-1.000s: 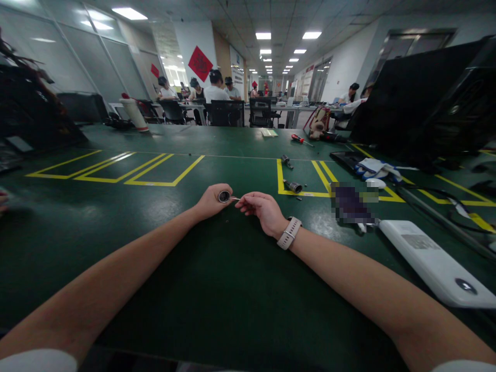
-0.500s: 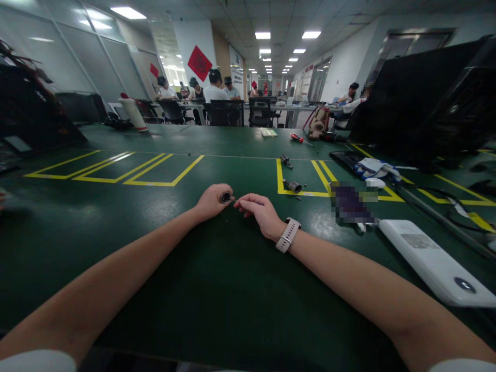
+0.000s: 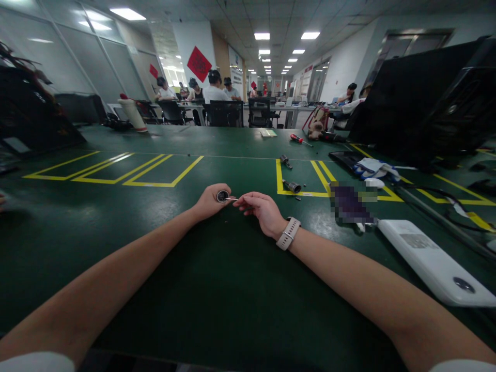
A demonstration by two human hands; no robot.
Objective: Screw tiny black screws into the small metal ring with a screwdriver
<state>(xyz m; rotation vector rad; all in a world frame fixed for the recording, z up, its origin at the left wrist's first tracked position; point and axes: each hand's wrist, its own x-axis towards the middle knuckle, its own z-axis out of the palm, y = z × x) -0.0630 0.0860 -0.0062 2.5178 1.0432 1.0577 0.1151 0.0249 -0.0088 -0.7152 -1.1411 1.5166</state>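
My left hand [image 3: 209,200] rests on the green table mat [image 3: 217,289], its fingers curled round a small dark round metal part [image 3: 222,196] with its open end facing me. My right hand [image 3: 260,211], a pale watch on its wrist, pinches a thin metal pin [image 3: 231,199] whose tip points into that part. The two hands sit close together at the middle of the table.
Two small dark cylinder parts [image 3: 292,186] [image 3: 286,161] lie beyond my right hand by yellow tape lines. A red-handled screwdriver [image 3: 297,138] lies farther back. A white flat device [image 3: 430,261], gloves [image 3: 374,168], cables and a black monitor [image 3: 418,98] stand at the right. People sit at far tables.
The pin drew into the round part half a second ago and now shows again between the hands. Both hands stay almost where they were.
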